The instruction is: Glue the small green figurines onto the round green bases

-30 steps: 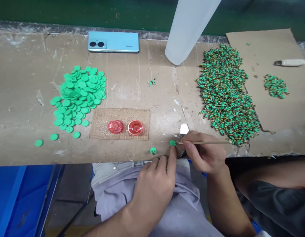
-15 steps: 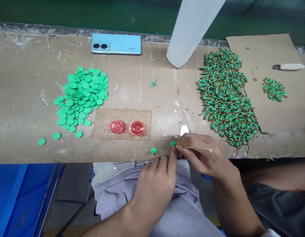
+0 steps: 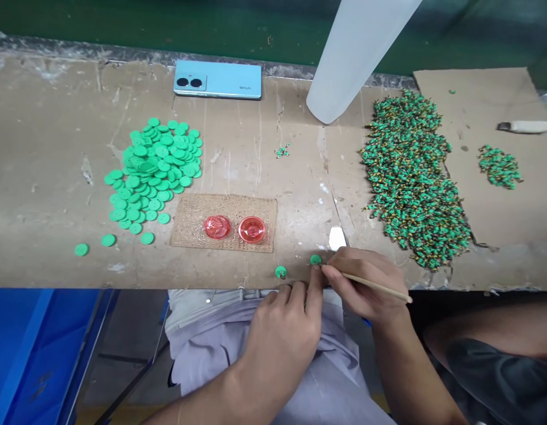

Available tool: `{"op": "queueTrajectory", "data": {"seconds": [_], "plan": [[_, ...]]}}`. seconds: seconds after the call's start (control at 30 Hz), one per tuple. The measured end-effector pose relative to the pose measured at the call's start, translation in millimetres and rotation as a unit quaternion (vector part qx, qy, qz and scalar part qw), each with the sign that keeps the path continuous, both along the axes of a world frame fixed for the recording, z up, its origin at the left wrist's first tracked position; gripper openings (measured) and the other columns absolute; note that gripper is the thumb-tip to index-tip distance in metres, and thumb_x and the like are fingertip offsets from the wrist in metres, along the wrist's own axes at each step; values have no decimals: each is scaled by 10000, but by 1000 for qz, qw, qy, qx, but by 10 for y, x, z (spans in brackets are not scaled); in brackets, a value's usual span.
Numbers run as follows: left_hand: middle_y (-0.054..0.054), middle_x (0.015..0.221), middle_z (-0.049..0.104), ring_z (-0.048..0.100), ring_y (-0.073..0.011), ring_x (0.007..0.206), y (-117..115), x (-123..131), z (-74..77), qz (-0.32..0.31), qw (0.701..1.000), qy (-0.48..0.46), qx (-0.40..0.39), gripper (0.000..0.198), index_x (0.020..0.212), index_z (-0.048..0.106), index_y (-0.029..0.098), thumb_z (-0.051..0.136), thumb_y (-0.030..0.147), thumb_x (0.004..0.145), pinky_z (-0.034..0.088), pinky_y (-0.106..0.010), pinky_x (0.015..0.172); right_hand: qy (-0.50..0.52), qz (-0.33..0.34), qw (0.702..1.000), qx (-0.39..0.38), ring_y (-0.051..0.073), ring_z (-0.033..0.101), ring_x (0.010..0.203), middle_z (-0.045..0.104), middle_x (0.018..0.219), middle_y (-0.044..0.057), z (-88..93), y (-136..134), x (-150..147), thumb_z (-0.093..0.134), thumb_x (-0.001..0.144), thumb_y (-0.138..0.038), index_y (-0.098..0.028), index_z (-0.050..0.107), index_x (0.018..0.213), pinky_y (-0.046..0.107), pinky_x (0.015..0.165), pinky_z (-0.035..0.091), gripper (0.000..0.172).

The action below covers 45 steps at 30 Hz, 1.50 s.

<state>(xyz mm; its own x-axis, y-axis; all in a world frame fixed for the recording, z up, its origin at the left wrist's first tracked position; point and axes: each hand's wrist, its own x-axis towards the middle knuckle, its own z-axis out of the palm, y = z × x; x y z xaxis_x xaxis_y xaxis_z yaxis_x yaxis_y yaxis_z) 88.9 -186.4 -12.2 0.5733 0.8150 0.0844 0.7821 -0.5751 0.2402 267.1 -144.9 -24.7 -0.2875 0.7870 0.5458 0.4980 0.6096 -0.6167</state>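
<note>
My right hand pinches a thin wooden stick near the bench's front edge. The stick's far end slants toward lower right, and its other end is hidden by my fingers. My left hand curls over that edge, with its fingertips beside a small green disc. Whether they touch the disc, I cannot tell. A second green disc, with a small part in its middle, lies just left of them.
A pile of green discs lies left of a cork mat holding two red cups. A green-and-yellow heap lies to the right, beside cardboard. A phone and white cone stand behind. Another person's forearm shows lower right.
The stick has swung from lying level, pointing left at the disc, to slanting toward lower right in my right hand. The whole view has shifted slightly.
</note>
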Motion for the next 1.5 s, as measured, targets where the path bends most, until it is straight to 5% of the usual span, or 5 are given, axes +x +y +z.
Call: {"op": "queueTrajectory", "data": {"seconds": [0.33, 0.87, 1.17, 1.3, 1.5], "plan": [[-15, 823, 723, 700, -180, 663, 36, -5, 22, 1, 1000, -20, 4, 524, 1340, 625, 49, 661, 36, 817, 597, -316, 559, 110, -17, 992, -66, 146, 572, 528, 621, 639, -11, -65, -43, 40, 631, 889, -19, -221, 649, 888, 284, 508, 488, 203], [-19, 815, 708, 699, -179, 665, 18, -8, -9, 1, 1000, -13, -6, 495, 1378, 586, 65, 611, 29, 885, 596, -311, 580, 87, -4, 992, -92, 140, 607, 559, 638, 658, -9, -2, 8, 28, 598, 949, -63, -214, 633, 869, 286, 545, 519, 175], [-15, 817, 726, 709, -183, 649, 37, -18, 50, -7, 1000, -14, -6, 480, 1250, 671, 74, 683, 12, 773, 605, -300, 534, -102, 74, 976, -180, 171, 673, 749, 698, 862, 63, 425, 21, 122, 527, 1025, -84, -195, 637, 981, 290, 635, 530, 162], [-17, 833, 727, 717, -185, 670, 32, -22, 66, -12, 1000, -3, -17, 536, 1283, 651, 59, 686, -11, 753, 618, -294, 550, -68, 109, 974, -184, 181, 684, 822, 714, 925, 67, 473, 28, 172, 531, 995, -32, -196, 667, 1079, 303, 693, 556, 230], [-37, 858, 754, 730, -201, 662, 41, -19, 15, 2, 999, -32, -12, 623, 1370, 591, 42, 670, -18, 754, 630, -313, 544, 91, -29, 990, -103, 146, 648, 694, 714, 853, 19, 312, -6, 255, 581, 956, 0, -228, 734, 1175, 300, 622, 529, 351]]}}
